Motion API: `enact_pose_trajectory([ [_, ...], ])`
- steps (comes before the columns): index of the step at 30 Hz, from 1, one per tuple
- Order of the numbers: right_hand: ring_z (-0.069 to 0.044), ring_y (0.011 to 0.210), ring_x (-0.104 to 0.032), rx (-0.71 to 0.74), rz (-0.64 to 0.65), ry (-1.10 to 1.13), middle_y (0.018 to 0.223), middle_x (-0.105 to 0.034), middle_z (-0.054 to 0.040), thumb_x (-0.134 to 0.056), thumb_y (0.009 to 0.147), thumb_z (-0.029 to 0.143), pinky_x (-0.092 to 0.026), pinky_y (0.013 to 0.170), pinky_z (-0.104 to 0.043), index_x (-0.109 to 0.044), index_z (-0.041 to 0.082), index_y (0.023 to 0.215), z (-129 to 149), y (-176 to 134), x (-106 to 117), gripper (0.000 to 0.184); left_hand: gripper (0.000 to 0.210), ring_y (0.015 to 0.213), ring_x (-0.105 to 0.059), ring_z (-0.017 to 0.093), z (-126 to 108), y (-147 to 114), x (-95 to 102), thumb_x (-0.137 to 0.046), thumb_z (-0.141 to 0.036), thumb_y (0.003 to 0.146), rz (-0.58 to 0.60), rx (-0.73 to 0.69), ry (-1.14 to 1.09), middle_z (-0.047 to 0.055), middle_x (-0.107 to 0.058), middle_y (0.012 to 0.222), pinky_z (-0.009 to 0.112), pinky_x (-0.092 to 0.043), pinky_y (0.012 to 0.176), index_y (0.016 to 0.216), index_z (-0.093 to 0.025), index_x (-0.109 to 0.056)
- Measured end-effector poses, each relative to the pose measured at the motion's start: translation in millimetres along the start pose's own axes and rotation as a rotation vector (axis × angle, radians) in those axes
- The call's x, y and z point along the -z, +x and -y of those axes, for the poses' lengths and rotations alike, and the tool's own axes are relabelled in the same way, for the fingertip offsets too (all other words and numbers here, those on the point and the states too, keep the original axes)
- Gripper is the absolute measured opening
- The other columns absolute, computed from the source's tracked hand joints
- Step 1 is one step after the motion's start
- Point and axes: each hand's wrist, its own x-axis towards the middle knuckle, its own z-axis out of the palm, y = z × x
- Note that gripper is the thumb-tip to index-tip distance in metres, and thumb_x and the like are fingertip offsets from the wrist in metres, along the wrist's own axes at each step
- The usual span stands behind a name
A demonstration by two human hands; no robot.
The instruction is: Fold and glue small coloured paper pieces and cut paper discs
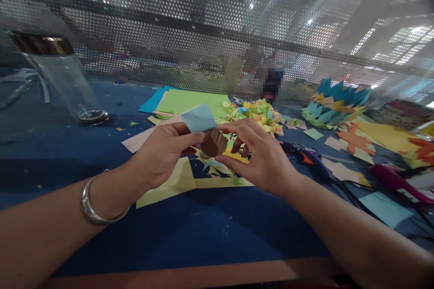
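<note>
My left hand (166, 151) pinches a light blue paper square (200, 117) between thumb and fingers. Right below the square is a small brown corrugated cardboard disc (214, 143), its left edge at my left thumb tip. The curved thumb and index finger of my right hand (256, 153) close around the disc's right side. Beneath both hands lie pale yellow paper sheets (166, 189) and cut paper scraps (212, 169). Just beyond my right hand is a pile of small folded paper pieces (261, 113) in green, yellow and blue.
A clear bottle (68, 81) with a gold lid stands left. Coloured sheets (196, 101) lie at the back before a perforated metal screen (162, 31). To the right are a spiky paper crown (335, 104), a dark blue glue gun (315, 162), a magenta tool (400, 183) and cables.
</note>
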Motion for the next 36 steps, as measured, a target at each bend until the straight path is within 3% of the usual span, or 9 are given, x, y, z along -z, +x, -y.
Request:
enact_pose_trajectory([
  [5, -0.027, 0.116, -0.062, 0.041, 0.064, 0.012, 0.125, -0.064, -0.0123, -0.071, 0.092, 0.044, -0.058, 0.084, -0.038, -0.058, 0.019, 0.133, -1.3, -1.5, 0.1, 0.049, 0.024, 0.094, -0.068, 0.023, -3.3, -2.3, -1.8, -0.081, -0.030, 0.077, 0.073, 0.079, 0.010, 0.008, -0.077, 0.103, 0.033, -0.051, 0.080, 0.098, -0.020, -0.080],
  [11, -0.019, 0.082, -0.066, -0.034, 0.010, 0.003, 0.119, -0.064, -0.0108, -0.073, 0.089, 0.049, -0.057, 0.070, -0.035, -0.060, 0.019, 0.124, -1.7, -0.6, -0.5, 0.048, 0.013, 0.083, -0.070, 0.020, -4.0, -6.9, -8.4, -0.073, -0.029, 0.085, 0.037, 0.128, -0.088, 0.006, -0.077, 0.090, 0.034, -0.056, 0.079, 0.087, -0.016, -0.077],
  [14, -0.022, 0.088, -0.066, -0.078, -0.058, -0.013, 0.116, -0.064, -0.0104, -0.076, 0.087, 0.046, -0.056, 0.071, -0.035, -0.060, 0.018, 0.121, -0.9, 0.5, -1.3, 0.047, 0.014, 0.079, -0.071, 0.019, -2.6, -8.1, -11.1, -0.070, -0.025, 0.088, 0.020, 0.150, -0.161, 0.008, -0.077, 0.086, 0.036, -0.058, 0.082, 0.081, -0.014, -0.074],
  [19, -0.024, 0.096, -0.065, -0.129, -0.078, -0.022, 0.114, -0.063, -0.0091, -0.076, 0.086, 0.049, -0.054, 0.070, -0.034, -0.059, 0.019, 0.118, -1.4, 0.9, -5.0, 0.047, 0.015, 0.085, -0.073, 0.021, -2.1, -13.4, -19.6, -0.062, -0.019, 0.093, -0.007, 0.153, -0.330, 0.011, -0.078, 0.093, 0.035, -0.059, 0.081, 0.088, -0.013, -0.075],
  [24, -0.022, 0.088, -0.065, -0.191, -0.075, -0.054, 0.110, -0.063, -0.0081, -0.074, 0.085, 0.055, -0.051, 0.064, -0.033, -0.058, 0.019, 0.115, -1.9, 1.3, -9.0, 0.050, 0.019, 0.096, -0.074, 0.024, -1.9, -23.3, -30.7, -0.058, -0.013, 0.093, -0.028, 0.149, -0.442, 0.012, -0.078, 0.100, 0.035, -0.059, 0.086, 0.081, -0.014, -0.072],
  [32, -0.016, 0.071, -0.061, -0.220, -0.091, -0.046, 0.108, -0.065, -0.0056, -0.076, 0.082, 0.055, -0.050, 0.067, -0.034, -0.056, 0.020, 0.109, -1.3, 1.4, -10.0, 0.048, 0.020, 0.101, -0.073, 0.027, -4.1, -25.9, -38.3, -0.055, -0.011, 0.092, -0.121, 0.205, -0.544, 0.014, -0.078, 0.102, 0.042, -0.058, 0.090, 0.073, -0.015, -0.060],
  [36, -0.014, 0.066, -0.059, -0.236, -0.094, -0.022, 0.106, -0.064, -0.0045, -0.076, 0.081, 0.058, -0.048, 0.061, -0.033, -0.055, 0.020, 0.108, -0.2, 2.0, -9.2, 0.051, 0.019, 0.104, -0.072, 0.026, -4.4, -24.6, -38.7, -0.054, -0.013, 0.093, -0.078, 0.221, -0.555, 0.013, -0.077, 0.104, 0.040, -0.057, 0.092, 0.076, -0.016, -0.063],
])
